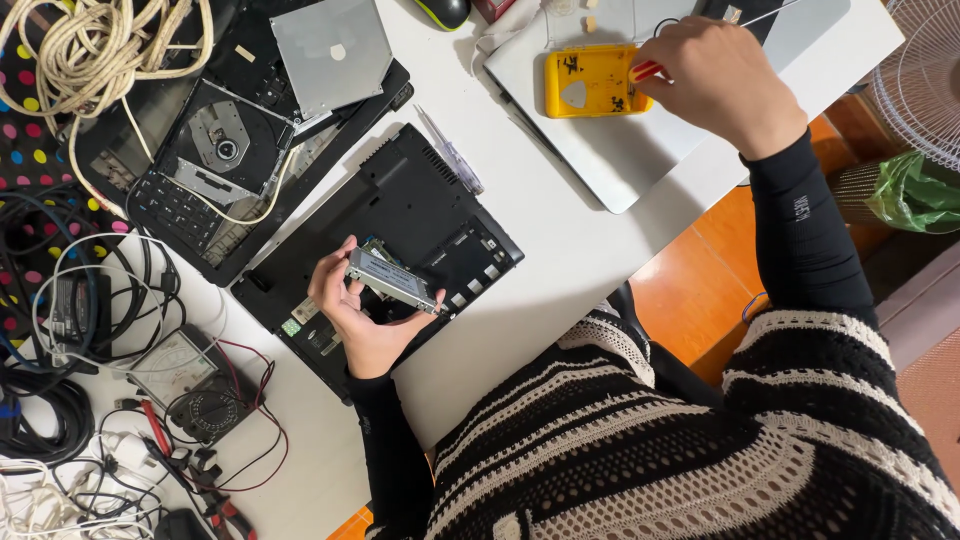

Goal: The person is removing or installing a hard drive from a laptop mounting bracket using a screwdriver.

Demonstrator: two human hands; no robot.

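My left hand (358,312) holds a small silver drive (390,281) by its edges, just above an upturned black laptop (410,215) with its bottom bay uncovered. Far across the table, my right hand (718,80) is closed around a red-handled tool (645,70) at the edge of a yellow parts tray (590,82). The tray lies on a closed silver laptop (620,150). A thin clear-handled screwdriver (450,152) rests on the white table (560,260) between the two laptops.
A second dismantled black laptop (200,200) with an exposed optical drive (215,135) and a loose silver cover plate (330,45) lies at upper left. Coiled rope (100,50), tangled cables (60,300), a multimeter (195,385) and a white fan (925,70) surround the work area.
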